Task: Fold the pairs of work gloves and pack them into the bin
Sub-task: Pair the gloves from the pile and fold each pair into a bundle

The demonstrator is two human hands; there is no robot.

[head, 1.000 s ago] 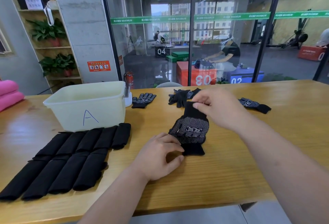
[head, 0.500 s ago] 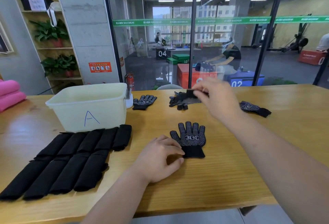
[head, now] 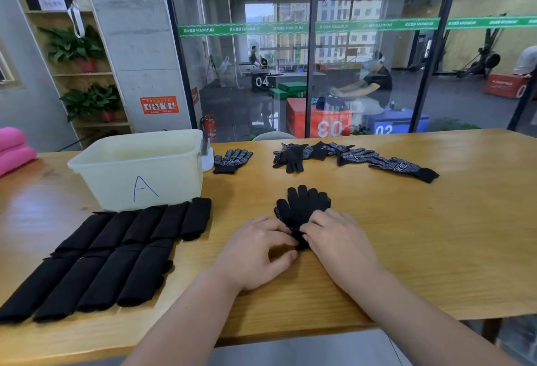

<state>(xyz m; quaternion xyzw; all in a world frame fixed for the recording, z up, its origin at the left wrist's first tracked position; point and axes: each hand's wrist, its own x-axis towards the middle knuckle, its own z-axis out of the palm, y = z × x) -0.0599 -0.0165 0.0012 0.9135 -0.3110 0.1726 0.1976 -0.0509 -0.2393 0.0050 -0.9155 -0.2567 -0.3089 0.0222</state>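
Glove pair point(head: 302, 205): stacked flat, middle of the table point(head: 421, 249), toward front edge.
Left hand point(head: 255, 252): curled fingers pinch its cuff.
Right hand point(head: 340, 240): curled fingers grip the cuff.

Wooden tabletop point(head: 406, 249), warm tan, glossy. Carries a pale plastic bin point(head: 139, 173) marked A at the far left, with two rows of folded black bundles point(head: 116, 272) just in front of it. Holds one dotted glove point(head: 232, 159) just right of the bin, a loose heap of gloves point(head: 348, 156) further right near the far edge, and stacked gloves point(head: 302, 205) in the middle, fingers pointing away.
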